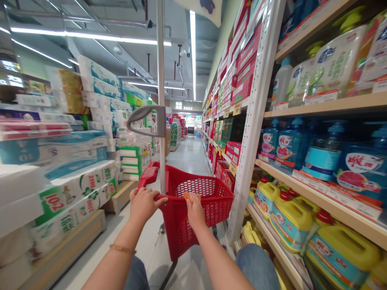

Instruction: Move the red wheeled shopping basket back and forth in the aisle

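A red shopping cart [181, 225] with a perforated basket stands in front of me, a tall metal pole [161, 60] with a grey handle [161, 121] rising from it. My left hand [145, 203] is wrapped over the cart's red rim, just left of the pole's base. To the right, my right hand [195, 209] is closed on a small orange thing [191, 196] at the basket's near edge; what it is, I cannot make out. A thin bracelet [122, 249] circles my left wrist.
Shelves on the right hold blue pump bottles [286, 145] and yellow jugs [293, 219], with a white perforated upright [255, 100] close to the cart. Paper packs [75, 193] are stacked on the left. A tiled aisle [189, 151] runs ahead.
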The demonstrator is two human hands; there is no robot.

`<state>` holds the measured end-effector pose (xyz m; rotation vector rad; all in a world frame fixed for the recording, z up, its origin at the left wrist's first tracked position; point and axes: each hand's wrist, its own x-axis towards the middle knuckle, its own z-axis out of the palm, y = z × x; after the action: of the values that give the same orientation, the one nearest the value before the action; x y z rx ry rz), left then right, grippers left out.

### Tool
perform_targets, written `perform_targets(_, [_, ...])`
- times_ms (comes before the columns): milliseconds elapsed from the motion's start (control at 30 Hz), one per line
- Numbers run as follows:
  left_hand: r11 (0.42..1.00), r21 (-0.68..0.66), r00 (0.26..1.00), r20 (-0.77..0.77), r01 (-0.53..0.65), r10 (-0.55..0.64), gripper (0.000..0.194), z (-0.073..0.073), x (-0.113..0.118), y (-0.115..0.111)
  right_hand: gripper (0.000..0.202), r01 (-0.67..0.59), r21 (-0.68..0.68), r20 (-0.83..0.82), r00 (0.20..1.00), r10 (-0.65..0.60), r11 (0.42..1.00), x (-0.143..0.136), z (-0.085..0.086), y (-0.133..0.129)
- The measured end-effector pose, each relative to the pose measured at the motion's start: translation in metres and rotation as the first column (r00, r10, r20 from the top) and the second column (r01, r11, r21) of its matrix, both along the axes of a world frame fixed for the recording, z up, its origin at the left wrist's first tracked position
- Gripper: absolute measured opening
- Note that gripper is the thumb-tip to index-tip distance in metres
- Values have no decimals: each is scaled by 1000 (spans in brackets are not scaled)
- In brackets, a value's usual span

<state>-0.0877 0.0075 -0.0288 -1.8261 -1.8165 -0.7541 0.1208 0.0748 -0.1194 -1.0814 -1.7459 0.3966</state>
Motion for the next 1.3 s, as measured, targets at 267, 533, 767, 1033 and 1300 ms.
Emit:
perform_targets(267, [999, -32, 997, -60, 38, -40, 40, 1, 33, -1, 46, -116, 104, 29, 993, 113, 988, -23, 31, -29])
perform_targets(533, [935, 8, 935, 17, 354, -354, 36, 5, 7, 8, 45, -6, 57, -31, 999, 8, 998, 16, 27, -14])
perform_targets(767, [959, 111, 965, 1, 262, -263, 38, -10, 31, 18, 53, 83, 75, -118, 990, -74, 994, -17, 16, -31])
perform_targets(1033, [968, 196, 986, 26, 156, -164, 38, -15, 64, 13, 54, 112, 160, -128, 988, -92, 981, -24, 0, -59])
perform_targets(1300, [959, 104, 961, 57, 263, -270, 41, -13, 83, 3, 43, 33, 275, -73, 997, -14, 961, -6, 53, -73])
